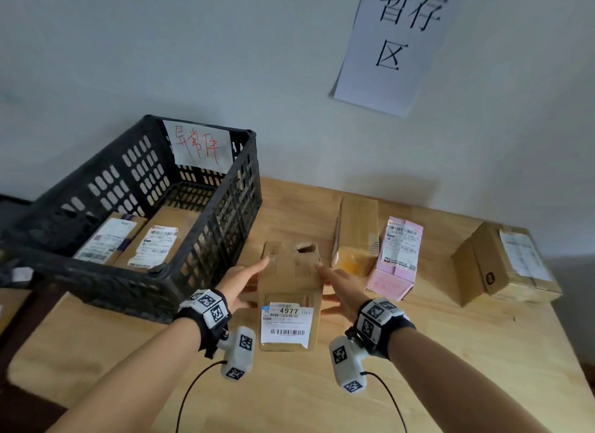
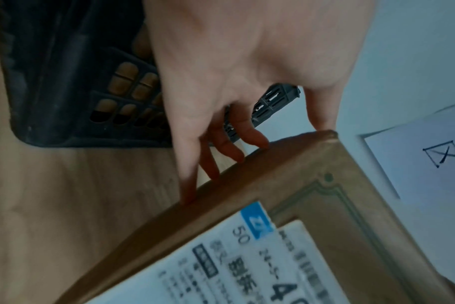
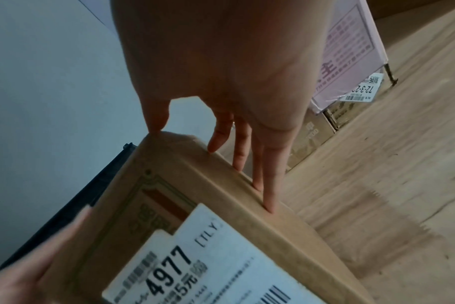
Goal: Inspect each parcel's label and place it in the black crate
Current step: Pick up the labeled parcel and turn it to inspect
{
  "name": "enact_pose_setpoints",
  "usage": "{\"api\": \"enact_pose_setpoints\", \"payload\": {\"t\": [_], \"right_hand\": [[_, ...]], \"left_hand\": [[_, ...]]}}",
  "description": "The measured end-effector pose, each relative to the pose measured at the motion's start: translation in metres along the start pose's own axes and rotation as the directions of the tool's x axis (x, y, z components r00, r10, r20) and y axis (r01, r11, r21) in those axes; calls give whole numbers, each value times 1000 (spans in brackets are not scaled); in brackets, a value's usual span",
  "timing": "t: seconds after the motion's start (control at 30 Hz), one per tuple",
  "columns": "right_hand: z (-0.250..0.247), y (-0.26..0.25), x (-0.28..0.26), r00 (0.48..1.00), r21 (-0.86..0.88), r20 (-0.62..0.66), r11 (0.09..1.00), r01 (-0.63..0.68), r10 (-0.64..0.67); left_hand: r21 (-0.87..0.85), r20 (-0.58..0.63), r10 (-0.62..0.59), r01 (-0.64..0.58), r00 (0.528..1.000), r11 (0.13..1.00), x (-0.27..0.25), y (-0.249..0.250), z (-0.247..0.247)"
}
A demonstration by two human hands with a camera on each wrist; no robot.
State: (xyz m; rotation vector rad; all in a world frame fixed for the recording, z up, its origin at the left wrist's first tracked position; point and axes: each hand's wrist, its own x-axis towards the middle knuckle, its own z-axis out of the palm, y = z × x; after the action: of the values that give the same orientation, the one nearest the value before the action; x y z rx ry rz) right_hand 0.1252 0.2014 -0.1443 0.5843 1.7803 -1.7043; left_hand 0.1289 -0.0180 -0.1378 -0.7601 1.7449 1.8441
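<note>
arms: bare | wrists: black straps (image 1: 206, 331), white marker-tagged camera pods (image 1: 349, 363) | cables: black

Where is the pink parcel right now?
In the head view the pink parcel lies on the wooden table, right of centre, beside a tall brown box and just beyond the right hand.

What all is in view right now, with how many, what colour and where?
Black crate: one, black, table's left.
Parcels in crate: two, brown, white labels.
Held parcel: one, brown, label 4977, centre, torn hole on top.
Brown boxes: two, one upright behind centre, one far right.
Pink parcel: one, right of centre.
Wall sign: one, white.
Table: wood.
Left hand, right hand: on parcel's sides.
</note>
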Motion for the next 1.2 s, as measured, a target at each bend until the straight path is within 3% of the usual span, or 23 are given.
{"api": "enact_pose_setpoints", "payload": {"t": [0.27,0.43,0.53,0.73,1.2], "right_hand": [[1,-4,5,1000,-72,-9,997,-15,14],[0,-7,12,999,-210,24,977,-38,44],[0,-3,16,997,-301,60,953,-37,57],[-3,-16,26,993,-404,88,914,-33,75],[-1,-22,29,995,-417,64,908,-46,79]], "left_hand": [[102,20,46,-48,999,994,2,2,9],[218,66,-108,91,992,972,16,-2,14],[309,51,-128,106,990,945,27,-7,16],[337,82,-142,106,987,935,38,4,17],[362,73,-136,101,988,927,45,6,19]]}}
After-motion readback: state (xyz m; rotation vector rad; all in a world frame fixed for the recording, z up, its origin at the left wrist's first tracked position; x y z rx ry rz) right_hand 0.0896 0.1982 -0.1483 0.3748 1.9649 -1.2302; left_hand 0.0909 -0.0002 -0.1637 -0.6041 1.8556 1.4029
